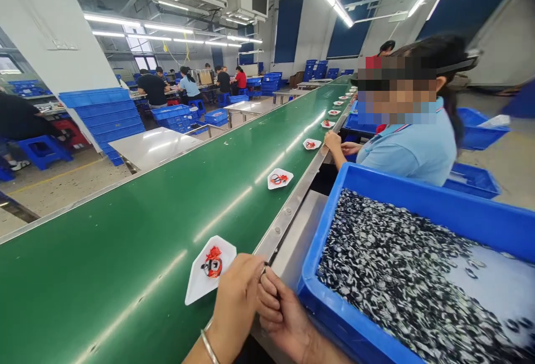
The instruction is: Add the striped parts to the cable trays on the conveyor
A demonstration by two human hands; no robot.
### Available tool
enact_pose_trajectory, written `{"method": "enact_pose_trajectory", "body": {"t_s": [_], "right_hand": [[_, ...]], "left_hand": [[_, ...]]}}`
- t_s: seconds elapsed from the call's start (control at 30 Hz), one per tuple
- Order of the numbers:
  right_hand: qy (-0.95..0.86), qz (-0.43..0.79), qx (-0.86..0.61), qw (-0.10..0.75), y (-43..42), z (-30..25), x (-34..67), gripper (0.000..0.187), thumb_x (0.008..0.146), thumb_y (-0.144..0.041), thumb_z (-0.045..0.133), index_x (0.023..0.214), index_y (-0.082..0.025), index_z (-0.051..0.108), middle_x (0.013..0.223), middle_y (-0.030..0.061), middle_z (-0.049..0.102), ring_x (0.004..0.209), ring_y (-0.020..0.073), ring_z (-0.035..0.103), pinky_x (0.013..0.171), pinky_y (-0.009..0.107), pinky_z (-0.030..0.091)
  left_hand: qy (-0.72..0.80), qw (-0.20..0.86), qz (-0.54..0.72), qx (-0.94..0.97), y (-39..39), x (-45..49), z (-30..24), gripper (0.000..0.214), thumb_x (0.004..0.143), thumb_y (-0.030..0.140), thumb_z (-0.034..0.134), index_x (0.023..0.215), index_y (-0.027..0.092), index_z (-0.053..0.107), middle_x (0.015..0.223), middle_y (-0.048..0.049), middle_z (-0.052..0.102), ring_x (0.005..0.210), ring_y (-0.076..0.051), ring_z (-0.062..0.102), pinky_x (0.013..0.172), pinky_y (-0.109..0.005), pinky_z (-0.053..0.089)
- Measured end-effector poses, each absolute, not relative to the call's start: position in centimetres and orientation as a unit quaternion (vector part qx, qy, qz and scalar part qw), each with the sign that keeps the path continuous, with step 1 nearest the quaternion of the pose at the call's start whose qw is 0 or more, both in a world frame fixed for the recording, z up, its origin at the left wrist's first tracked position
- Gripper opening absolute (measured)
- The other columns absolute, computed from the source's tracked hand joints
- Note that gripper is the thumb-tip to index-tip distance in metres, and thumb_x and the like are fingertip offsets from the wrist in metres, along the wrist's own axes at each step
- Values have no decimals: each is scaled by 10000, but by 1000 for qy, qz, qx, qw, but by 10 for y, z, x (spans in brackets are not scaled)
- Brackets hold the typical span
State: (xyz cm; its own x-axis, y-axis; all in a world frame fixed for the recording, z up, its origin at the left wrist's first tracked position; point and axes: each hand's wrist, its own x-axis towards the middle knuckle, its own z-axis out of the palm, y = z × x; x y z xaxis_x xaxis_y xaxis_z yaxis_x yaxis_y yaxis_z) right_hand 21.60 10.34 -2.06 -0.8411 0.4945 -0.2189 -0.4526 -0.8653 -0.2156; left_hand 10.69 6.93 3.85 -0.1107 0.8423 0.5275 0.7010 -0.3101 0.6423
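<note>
My left hand (236,289), with a silver bangle at the wrist, is closed at the belt's near edge, its fingertips mostly hidden. My right hand (282,311) meets it there, fingers curled and thumb pressed in. A small dark piece (264,267) shows between the fingertips of both hands, too small to name. Just beyond my left hand, a white tray (194,280) lies on the green conveyor belt (137,241). Red and black small parts (213,263) are in that tray. To the right of my right hand, a blue bin (311,275) holds many small black-and-white curved pieces (384,258).
Farther along the belt sits another white tray (273,185) with red parts, then several more in a row. A co-worker in a light blue shirt (413,146) sits beyond the bin, hands at the belt's metal edge (288,216). Stacked blue crates (104,121) stand across the belt.
</note>
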Motion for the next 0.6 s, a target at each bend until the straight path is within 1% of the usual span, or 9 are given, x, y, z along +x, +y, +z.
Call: {"method": "enact_pose_trajectory", "body": {"t_s": [0.07,0.17,0.27,0.33,0.4,0.47,0.6], "right_hand": [[-96,958,-124,241,103,-20,216,440,754,-429,614,607,-180,282,441,-100,291,336,10,146,327,124,71],[-125,961,-106,225,107,-21,215,472,742,-480,609,587,-177,282,425,-99,285,321,13,143,315,129,49],[-153,965,-76,201,111,-26,214,516,707,-530,622,554,-174,281,400,-98,287,297,16,155,303,140,41],[-175,958,-70,214,114,-29,211,537,673,-561,636,531,-173,292,378,-97,289,283,15,164,303,148,36],[-190,947,-76,247,115,-32,208,549,644,-584,645,511,-173,306,355,-95,288,273,12,163,308,156,36],[-194,941,-81,266,116,-33,206,556,622,-600,649,496,-174,315,338,-94,287,270,13,175,316,158,70],[-198,936,-91,275,116,-32,206,548,589,-614,656,482,-175,346,333,-79,315,301,36,271,360,168,184]], "left_hand": [[625,119,412,653,88,95,57,224,878,221,413,932,217,630,848,-6,640,766,-102,581,706,-215,459],[684,150,301,647,134,79,82,241,860,262,426,951,223,645,828,9,661,744,-110,584,711,-222,440],[709,132,221,656,190,72,96,250,829,225,427,910,212,664,763,7,667,720,-118,583,698,-225,414],[717,116,194,660,223,73,97,239,807,203,436,850,206,672,709,1,659,689,-126,580,672,-229,397],[728,100,167,658,250,77,94,233,799,201,439,810,206,671,694,-10,655,678,-133,580,653,-231,384],[737,83,140,656,270,82,88,226,798,212,443,795,208,668,710,-24,658,691,-142,583,642,-234,373],[744,40,95,660,288,93,80,208,802,260,457,804,205,657,765,-49,656,745,-169,574,640,-256,352]]}}
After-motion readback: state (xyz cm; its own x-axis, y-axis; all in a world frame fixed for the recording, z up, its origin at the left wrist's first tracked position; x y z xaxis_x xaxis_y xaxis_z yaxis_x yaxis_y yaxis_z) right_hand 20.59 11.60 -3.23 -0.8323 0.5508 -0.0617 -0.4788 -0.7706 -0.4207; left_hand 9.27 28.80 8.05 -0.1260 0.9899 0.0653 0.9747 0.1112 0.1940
